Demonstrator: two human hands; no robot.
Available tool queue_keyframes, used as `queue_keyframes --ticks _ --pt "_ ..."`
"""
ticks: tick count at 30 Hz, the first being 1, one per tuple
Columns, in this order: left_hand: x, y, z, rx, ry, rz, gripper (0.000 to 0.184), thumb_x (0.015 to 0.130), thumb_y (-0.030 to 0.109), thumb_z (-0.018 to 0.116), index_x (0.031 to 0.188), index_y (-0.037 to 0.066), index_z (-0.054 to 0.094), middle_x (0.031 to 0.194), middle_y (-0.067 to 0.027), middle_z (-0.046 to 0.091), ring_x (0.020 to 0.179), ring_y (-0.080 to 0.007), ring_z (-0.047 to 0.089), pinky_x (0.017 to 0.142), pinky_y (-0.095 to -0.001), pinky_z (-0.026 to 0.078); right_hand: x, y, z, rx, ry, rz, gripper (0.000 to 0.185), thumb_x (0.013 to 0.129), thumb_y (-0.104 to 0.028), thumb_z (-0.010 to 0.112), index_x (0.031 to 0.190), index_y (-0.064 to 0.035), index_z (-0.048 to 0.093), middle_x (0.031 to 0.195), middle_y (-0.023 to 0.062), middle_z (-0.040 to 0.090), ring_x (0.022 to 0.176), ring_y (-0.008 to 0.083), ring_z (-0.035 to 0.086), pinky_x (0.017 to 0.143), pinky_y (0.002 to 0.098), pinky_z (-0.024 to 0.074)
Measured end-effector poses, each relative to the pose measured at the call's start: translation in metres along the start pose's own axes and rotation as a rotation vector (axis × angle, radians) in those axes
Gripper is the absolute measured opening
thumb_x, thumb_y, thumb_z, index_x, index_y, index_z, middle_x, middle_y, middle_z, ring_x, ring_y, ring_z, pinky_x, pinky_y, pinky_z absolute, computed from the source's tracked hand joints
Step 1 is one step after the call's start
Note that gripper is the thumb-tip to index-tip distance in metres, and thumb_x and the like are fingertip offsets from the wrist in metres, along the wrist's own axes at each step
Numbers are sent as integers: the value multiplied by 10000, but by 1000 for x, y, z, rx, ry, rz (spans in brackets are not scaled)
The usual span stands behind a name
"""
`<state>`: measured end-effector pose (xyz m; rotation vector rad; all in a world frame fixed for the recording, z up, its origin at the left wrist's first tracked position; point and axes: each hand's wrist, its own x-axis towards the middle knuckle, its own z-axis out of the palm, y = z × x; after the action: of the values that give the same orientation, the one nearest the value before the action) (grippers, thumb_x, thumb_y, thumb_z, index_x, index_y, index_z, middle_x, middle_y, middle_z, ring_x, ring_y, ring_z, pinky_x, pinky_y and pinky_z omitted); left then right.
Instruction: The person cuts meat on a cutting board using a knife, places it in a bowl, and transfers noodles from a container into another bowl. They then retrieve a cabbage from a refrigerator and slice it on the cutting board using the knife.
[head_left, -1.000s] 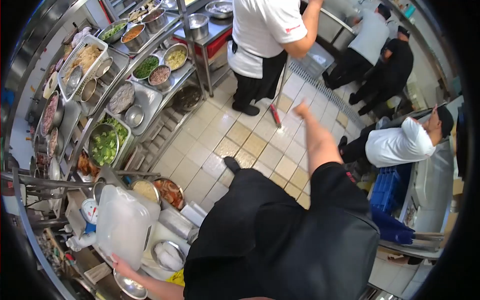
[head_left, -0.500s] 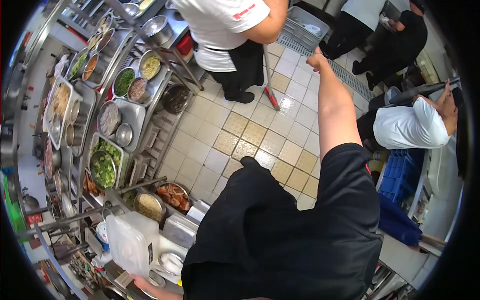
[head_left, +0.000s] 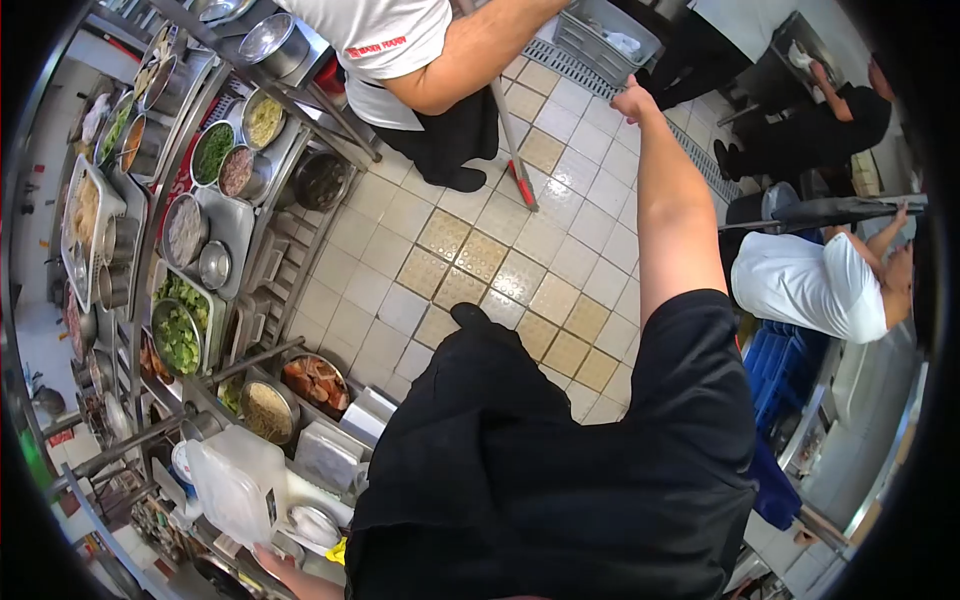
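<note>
My right hand is stretched far forward over the tiled floor at the end of a bare forearm. Its fingers are partly extended, and nothing shows in them. Down at the lower left, my left hand is beside the bottom edge of a translucent plastic box. Its fingers look loosely extended, though small in view, and whether they touch the box is unclear. A metal bowl with white contents sits close to that hand. Black clothing covers my body in the lower middle.
A metal rack on the left holds bowls of chopped greens, noodles and meat. Ahead, a person in a white shirt stands near a red-ended pole. Other people work at right, near blue crates. A grey crate stands ahead.
The view has shifted slightly, so the rack sits farther left. The person in white ahead has leaned nearer with an arm extended. My right arm keeps almost the same pose.
</note>
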<state>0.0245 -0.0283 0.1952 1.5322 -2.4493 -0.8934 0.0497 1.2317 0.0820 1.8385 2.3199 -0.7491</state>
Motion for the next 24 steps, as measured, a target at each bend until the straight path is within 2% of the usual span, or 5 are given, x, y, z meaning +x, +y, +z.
queue_keyframes --ticks 8,14,18,19,24 --pt "-8 16 9 -72 -41 -203 774 813 646 562 1377 127 454 1253 -104 504 883 -285 477 642 -423 438 26 44 199 -179 338 -455 342 833 -303 498 835 -9 672 850 209 692 810 374 673 711 463 519" --pt "43 -25 35 -691 -76 -289 670 809 475 675 1339 97 514 1348 -84 539 1183 -297 522 924 -504 422 -254 -17 399 -273 -1196 -302 417 789 -265 652 1183 -133 622 1075 128 652 799 247 672 710 468 546" --pt "49 -47 40 -689 -45 -153 538 810 489 681 1153 81 610 890 -13 605 654 -177 537 492 -333 392 -417 -113 494 -1180 -1159 -1834 491 842 -357 611 1216 -39 621 1153 199 649 1067 321 632 872 426 532" --pt "36 -37 38 -611 -5 -132 552 816 516 661 1178 105 594 989 -64 591 726 -195 523 509 -337 423 -450 -129 493 -608 -1118 -1213 541 819 -389 631 1218 -23 613 1161 231 635 1099 366 606 930 396 500" --pt "22 -21 45 -666 145 -219 613 738 426 781 1050 -55 567 794 -94 591 628 -177 521 432 -369 386 -618 -295 451 16 -1398 -1142 437 882 -374 657 1181 -57 628 958 51 664 877 171 603 787 300 496"
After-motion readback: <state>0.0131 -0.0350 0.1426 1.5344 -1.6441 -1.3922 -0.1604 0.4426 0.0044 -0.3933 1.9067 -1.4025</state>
